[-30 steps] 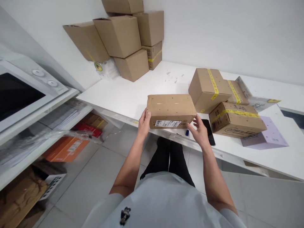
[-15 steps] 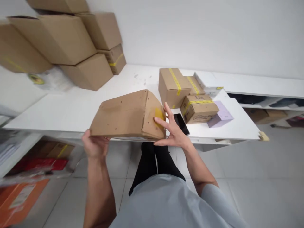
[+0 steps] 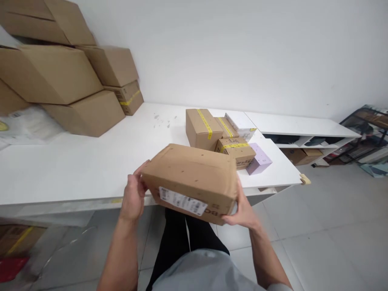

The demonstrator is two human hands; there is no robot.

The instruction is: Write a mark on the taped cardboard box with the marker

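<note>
Between my two hands is a brown cardboard box (image 3: 194, 169), held up over the table's front edge and tilted. A white printed label shows on the side facing me, with dark lettering near its right end. My left hand (image 3: 133, 196) grips the box's left end, its fingertips partly hidden behind it. My right hand (image 3: 242, 208) clasps the right end, thumb at the lower corner. Just past the box stand a smaller box with yellow tape and handwriting (image 3: 238, 151), a taller taped carton (image 3: 203, 129) and a lilac box (image 3: 259, 159).
On the white table (image 3: 100, 165), large cardboard boxes (image 3: 51, 74) are stacked at the left against the wall. A low white shelf unit (image 3: 309, 127) extends to the right. A black rack (image 3: 363, 129) stands at far right. A beige piece (image 3: 304, 179) covers the table corner.
The box has turned over, so a labelled side now faces me. It has shifted to the right with both hands. The view has swung right, and the phone is now hidden.
</note>
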